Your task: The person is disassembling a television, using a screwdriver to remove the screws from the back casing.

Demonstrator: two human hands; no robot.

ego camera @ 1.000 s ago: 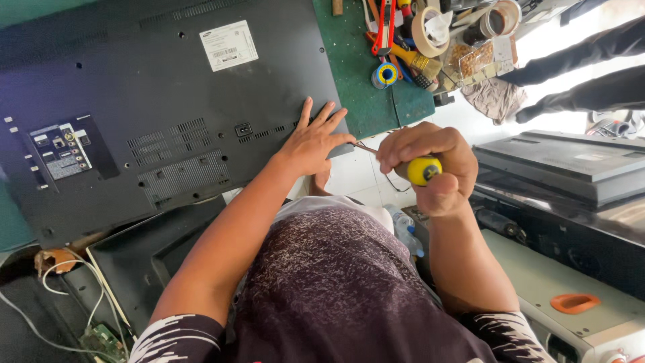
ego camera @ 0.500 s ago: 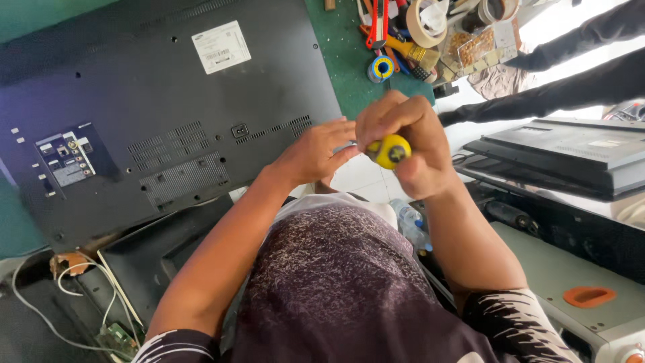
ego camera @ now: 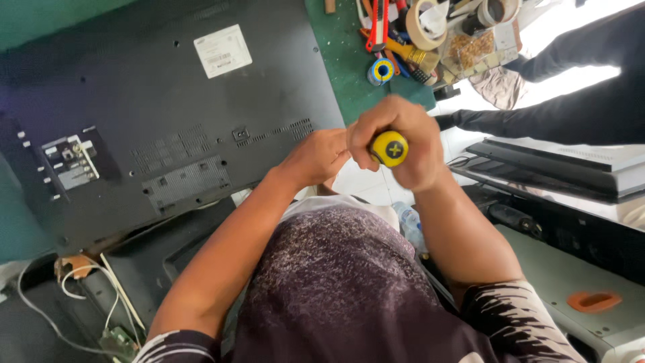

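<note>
right hand [ego camera: 403,144]: fist wrapped round screwdriver [ego camera: 390,148]; round yellow handle butt with black cross mark faces the camera, shaft hidden.
left hand [ego camera: 317,156]: fingers curled, resting at the lower right edge of the TV back; can't tell if it grips anything.
TV back [ego camera: 148,121]: flat black matte plastic, lying face down; vent slots, white label, port cluster at left.
bench [ego camera: 349,60]: green mat, TV lies on it.
clutter [ego camera: 416,33]: tape rolls, red-handled pliers, solder spool at far end.
right side: second black panel [ego camera: 564,168], another person's dark sleeve [ego camera: 571,114] above it.
lower left: loose white wires [ego camera: 87,282].
</note>
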